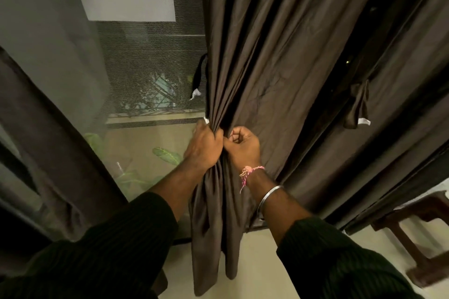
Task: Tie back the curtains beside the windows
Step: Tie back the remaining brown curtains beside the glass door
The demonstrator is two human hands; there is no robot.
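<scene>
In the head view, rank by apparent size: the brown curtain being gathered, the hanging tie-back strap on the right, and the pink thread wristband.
1. brown curtain
2. tie-back strap
3. pink thread wristband

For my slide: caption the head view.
Both hands, left hand and right hand, grip the gathered brown curtain beside the mesh-screened window.

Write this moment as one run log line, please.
left hand: grips gathered curtain | right hand: pinches fold | tieback: hangs loose
</scene>
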